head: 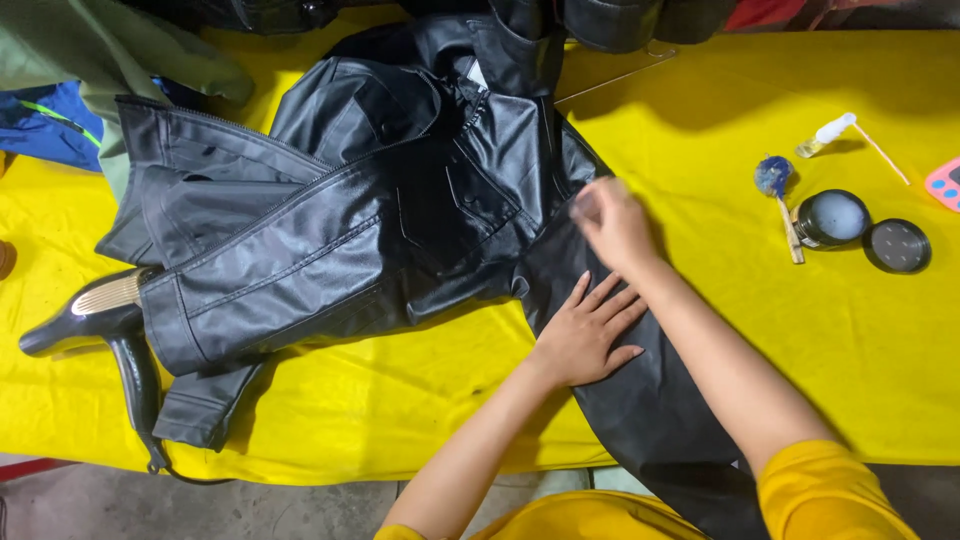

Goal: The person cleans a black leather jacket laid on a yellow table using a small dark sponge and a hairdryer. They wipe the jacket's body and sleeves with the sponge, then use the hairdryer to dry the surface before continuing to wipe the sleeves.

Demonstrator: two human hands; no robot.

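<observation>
The left hand (588, 335) lies flat and open, pinning the black leather jacket (330, 230); the right hand (610, 222) beyond it is blurred — grip unclear. Looser pressure could let the sleeve slide off the table edge (330, 440).

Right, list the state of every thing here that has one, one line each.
Black leather jacket: unzipped, spread out flat on the yellow tablecloth.
Left hand: open, palm flat on the jacket sleeve.
Right hand: blurred, on the jacket; grip unclear.
Round jar: open.
Jar lid: off, lying beside the jar.
Hair dryer: lying on its side.
</observation>
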